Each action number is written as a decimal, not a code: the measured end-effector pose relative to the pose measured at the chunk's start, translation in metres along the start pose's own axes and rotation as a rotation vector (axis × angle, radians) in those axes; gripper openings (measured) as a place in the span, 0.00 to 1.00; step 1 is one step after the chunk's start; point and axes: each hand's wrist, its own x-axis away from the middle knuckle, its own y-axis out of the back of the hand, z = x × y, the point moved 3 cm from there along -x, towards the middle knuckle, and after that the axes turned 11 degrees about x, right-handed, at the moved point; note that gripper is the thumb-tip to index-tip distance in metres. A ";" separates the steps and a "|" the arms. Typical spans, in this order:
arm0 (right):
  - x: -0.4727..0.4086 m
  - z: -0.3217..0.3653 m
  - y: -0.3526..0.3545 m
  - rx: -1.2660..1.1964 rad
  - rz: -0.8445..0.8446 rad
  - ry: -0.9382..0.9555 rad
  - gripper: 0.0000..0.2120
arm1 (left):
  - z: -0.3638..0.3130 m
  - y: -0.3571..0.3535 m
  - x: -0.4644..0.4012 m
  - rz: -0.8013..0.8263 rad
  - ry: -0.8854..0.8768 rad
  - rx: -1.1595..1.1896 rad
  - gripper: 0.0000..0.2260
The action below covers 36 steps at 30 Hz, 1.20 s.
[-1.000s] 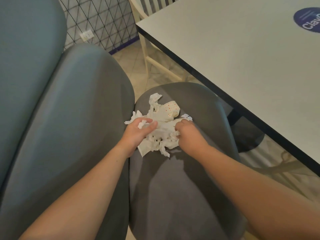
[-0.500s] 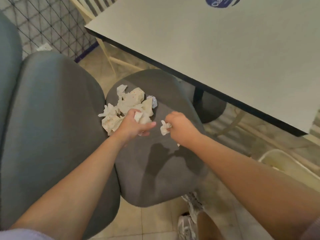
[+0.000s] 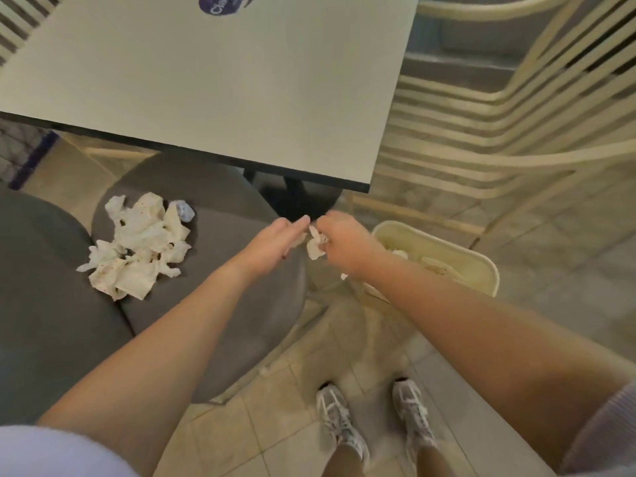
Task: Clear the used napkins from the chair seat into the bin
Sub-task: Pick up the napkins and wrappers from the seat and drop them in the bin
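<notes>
A heap of crumpled white napkins [image 3: 137,246] with small red specks lies on the grey chair seat [image 3: 234,304], with a small bluish wad [image 3: 185,210] beside it. My right hand [image 3: 344,246] grips a few white napkin scraps [image 3: 315,247] just left of the cream bin [image 3: 481,266], over the seat's right edge. My left hand [image 3: 275,242] hovers next to it with fingers straight, touching or nearly touching the scraps. The bin holds some pale waste.
A white table [image 3: 223,80] with a dark edge juts over the seat; its black pedestal [image 3: 296,197] stands behind my hands. Cream slatted chairs [image 3: 516,115] stand at the right. A grey backrest [image 3: 34,287] lies left. My shoes [image 3: 375,421] rest on beige tiles.
Both hands have left the napkin heap and moved right toward the bin, my right hand carrying scraps. The left hand let go of the heap and opened. The view swung right.
</notes>
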 end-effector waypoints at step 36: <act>0.022 -0.082 -0.046 -0.021 0.104 0.024 0.15 | 0.039 -0.077 -0.018 -0.254 -0.282 -0.454 0.14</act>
